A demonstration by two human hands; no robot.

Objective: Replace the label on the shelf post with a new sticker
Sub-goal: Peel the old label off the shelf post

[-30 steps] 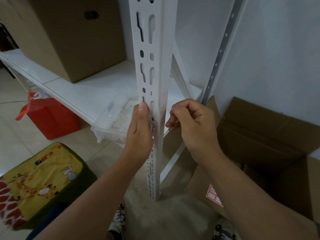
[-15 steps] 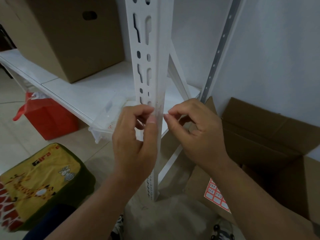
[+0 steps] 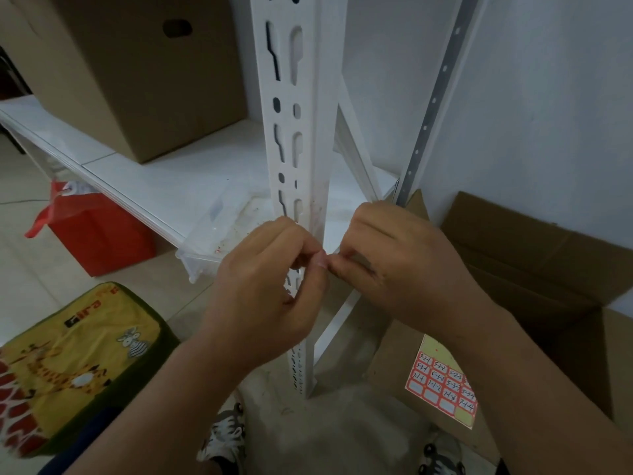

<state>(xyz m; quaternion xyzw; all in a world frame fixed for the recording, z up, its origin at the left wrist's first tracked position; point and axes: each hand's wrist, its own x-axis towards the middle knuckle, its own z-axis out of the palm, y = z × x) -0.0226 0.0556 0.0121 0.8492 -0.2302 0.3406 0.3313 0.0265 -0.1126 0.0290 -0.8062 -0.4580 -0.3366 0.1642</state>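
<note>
White walls and a pale tiled floor (image 3: 20, 255) framed the scene, with a white shelf (image 3: 164, 180) running across the upper left and carrying a large cardboard box (image 3: 137, 73). At the centre of the frame stood the slotted white shelf post (image 3: 294, 108), upright, with faint reddish smears on its face just above the hands. The left hand (image 3: 263, 293) and the right hand (image 3: 394, 269) met in front of the post, fingers curled and tips pinched together; whatever they pinched was too small to make out. At lower right, a sticker sheet (image 3: 442, 385) of red-bordered labels lay on an open cardboard carton (image 3: 534, 255). A red bag (image 3: 99, 231) sat under the shelf at left.
</note>
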